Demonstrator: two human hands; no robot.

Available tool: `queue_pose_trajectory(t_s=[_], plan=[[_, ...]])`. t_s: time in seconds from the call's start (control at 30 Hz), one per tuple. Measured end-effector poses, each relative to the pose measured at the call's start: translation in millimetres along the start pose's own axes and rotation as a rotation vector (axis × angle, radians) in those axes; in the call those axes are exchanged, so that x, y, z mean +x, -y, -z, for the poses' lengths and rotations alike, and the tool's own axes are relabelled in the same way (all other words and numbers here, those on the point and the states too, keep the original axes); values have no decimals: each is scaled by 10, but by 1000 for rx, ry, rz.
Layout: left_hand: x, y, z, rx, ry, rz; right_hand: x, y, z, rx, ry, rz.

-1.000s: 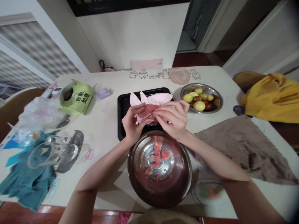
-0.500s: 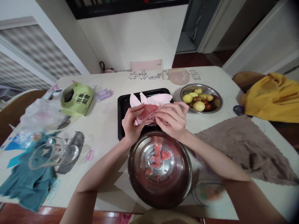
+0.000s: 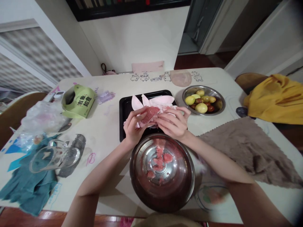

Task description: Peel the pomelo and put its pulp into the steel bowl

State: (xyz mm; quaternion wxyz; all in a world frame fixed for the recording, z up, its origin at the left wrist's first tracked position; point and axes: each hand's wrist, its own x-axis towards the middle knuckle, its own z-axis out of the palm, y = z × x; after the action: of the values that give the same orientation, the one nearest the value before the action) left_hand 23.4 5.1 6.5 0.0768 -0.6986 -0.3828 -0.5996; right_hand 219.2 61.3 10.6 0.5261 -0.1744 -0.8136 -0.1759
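My left hand [image 3: 133, 126] and my right hand [image 3: 174, 123] both grip a pink pomelo segment [image 3: 149, 114], held above the near edge of a black tray [image 3: 123, 107]. Fingers of both hands are curled round the fruit and its pale membrane. Pink peel pieces [image 3: 156, 100] lie on the tray behind my hands. Just in front of my wrists stands a large steel bowl [image 3: 142, 189] with several bits of red pomelo flesh [image 3: 161, 159] on its bottom.
A smaller steel bowl [image 3: 217, 99] of green and red fruits stands at the right rear. A brown cloth [image 3: 248, 151] lies right, a yellow cloth [image 3: 276, 97] on a chair. Left: green box [image 3: 79, 101], plastic bag [image 3: 40, 118], glass jug [image 3: 54, 154], teal cloth [image 3: 26, 186].
My hands have shifted slightly on the pomelo segment, the right fingers sliding lower over it. The view has tilted a little. Nothing else has moved.
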Motion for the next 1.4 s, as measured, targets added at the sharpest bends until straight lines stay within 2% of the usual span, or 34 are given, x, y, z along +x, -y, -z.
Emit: queue_pose_trajectory(t_s=[0.17, 0.3, 0.57, 0.87, 1.07, 1.23, 1.4], plan=[[-19, 21, -13, -4, 0, 4, -25, -1, -4, 26, 35, -88], [-30, 23, -14, 15, 8, -1, 5, 9, 9, 70, 24, -65], [-13, 22, -7, 11, 13, 2, 36, 0, 12, -17, 67, -4], [-42, 43, 9, 19, 30, 70, 58, -7, 2, 41, 16, -42], [-58, 35, -11, 3, 24, 46, 72, 8, 23, 114, -3, -103], [-42, 16, -19, -5, 22, 70, 42, -9, 20, 123, 98, -160], [-9, 36, 0, -93, 37, 107, 104, -64, 37, 129, 122, -268]])
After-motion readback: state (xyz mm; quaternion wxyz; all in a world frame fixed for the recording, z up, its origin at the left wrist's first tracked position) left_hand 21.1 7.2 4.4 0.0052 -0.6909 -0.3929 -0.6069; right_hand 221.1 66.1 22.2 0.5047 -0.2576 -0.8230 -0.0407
